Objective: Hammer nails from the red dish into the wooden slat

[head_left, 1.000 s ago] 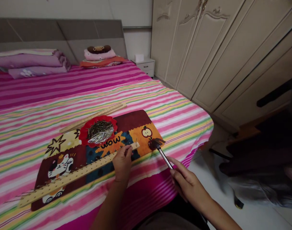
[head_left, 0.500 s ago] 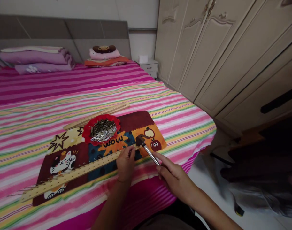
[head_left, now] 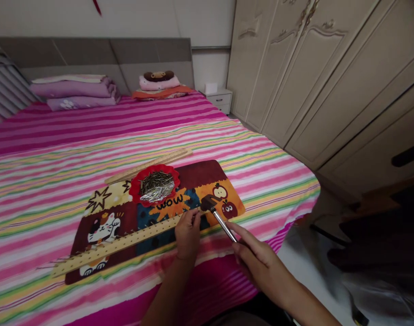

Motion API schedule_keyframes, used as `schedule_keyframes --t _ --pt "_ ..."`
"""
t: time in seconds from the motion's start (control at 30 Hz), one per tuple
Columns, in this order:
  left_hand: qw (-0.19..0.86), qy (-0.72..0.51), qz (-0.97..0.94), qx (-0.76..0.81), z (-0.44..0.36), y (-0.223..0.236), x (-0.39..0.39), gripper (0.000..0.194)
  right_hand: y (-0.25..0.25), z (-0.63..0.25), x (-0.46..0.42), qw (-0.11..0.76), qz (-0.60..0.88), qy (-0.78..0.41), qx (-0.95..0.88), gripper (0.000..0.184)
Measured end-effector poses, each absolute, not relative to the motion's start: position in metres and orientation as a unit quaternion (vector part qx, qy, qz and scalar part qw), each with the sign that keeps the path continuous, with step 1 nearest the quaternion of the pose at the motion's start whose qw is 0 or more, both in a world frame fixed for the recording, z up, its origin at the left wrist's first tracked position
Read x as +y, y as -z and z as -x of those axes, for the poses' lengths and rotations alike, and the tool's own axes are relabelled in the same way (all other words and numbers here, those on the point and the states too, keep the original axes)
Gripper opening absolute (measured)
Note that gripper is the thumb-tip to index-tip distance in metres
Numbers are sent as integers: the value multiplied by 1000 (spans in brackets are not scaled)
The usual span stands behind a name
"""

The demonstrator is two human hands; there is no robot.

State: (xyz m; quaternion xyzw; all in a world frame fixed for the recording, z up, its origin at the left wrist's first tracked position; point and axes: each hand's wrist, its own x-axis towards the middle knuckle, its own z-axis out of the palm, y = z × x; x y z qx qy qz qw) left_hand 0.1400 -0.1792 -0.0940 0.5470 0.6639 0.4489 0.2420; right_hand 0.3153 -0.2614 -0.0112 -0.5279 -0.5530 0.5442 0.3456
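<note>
My right hand (head_left: 261,258) is wrapped round the silver handle of a hammer (head_left: 223,224). The hammer's dark head rests at or just above the right end of a pale wooden strip (head_left: 125,244) with rows of holes. Thin nails stick out along the strip's far side. My left hand (head_left: 188,233) is closed in a pinch over the strip, its fingertips close to the hammer head; what they pinch is too small to make out. Beyond the strip, a red scalloped bowl (head_left: 135,192) holds many loose nails (head_left: 157,185).
Under the strip and bowl lies a patterned mat (head_left: 200,172) on a bed with a striped sheet (head_left: 261,158). More wooden strips (head_left: 149,163) lie behind the bowl. Folded bedding (head_left: 78,88) is stacked by the headboard. A wardrobe (head_left: 295,81) stands to the right.
The whole view has shifted, so everything sits further right in the picture. Both hands, the hammer and the strip keep nearly the same places relative to one another.
</note>
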Motion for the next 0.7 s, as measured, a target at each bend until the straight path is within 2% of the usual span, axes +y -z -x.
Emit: schedule_keyframes --t 0.17,0.33,0.43,0.53,0.7 --pt "220 -449 -567 655 -136 92 -187 19 17 -323 -269 356 547 -548 -524 54" --pt "132 -391 -597 688 -94 51 -175 19 27 -334 -271 357 538 -582 -494 60" --pt "56 -250 -599 759 -55 21 -147 22 29 -338 -272 358 546 -579 -487 60" --pt "75 -53 -609 788 -28 4 -117 27 27 -339 -272 357 553 -574 -487 62" --pt "114 51 -615 779 -20 4 -89 25 26 -337 -274 349 579 -567 -471 61"
